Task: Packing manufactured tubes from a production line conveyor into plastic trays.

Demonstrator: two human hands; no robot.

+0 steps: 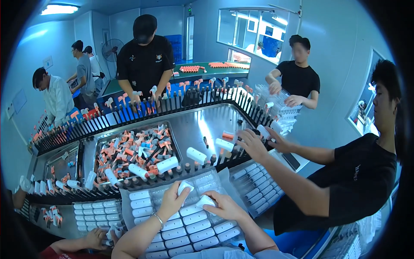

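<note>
My left hand [171, 202] is closed round a white plastic casing [186, 187], its top end showing past the thumb. To its right, my right hand [225, 206] grips another white casing [205, 201] between thumb and fingers. Both hands are above a clear plastic tray [160, 195] with moulded pockets. Rows of white rounded casings [197, 227] lie in its near part and left column, while several far pockets hold none. Just beyond the tray, more white casings [196, 155] sit tilted on upright posts of a black rack.
Beyond the rack, a metal pan [95, 160] holds a heap of orange, grey and black parts. At right, a co-worker's hands [254, 144] reach over the rack near another filled tray [258, 190]. A co-worker's hand [95, 238] works at lower left. Other people stand farther back.
</note>
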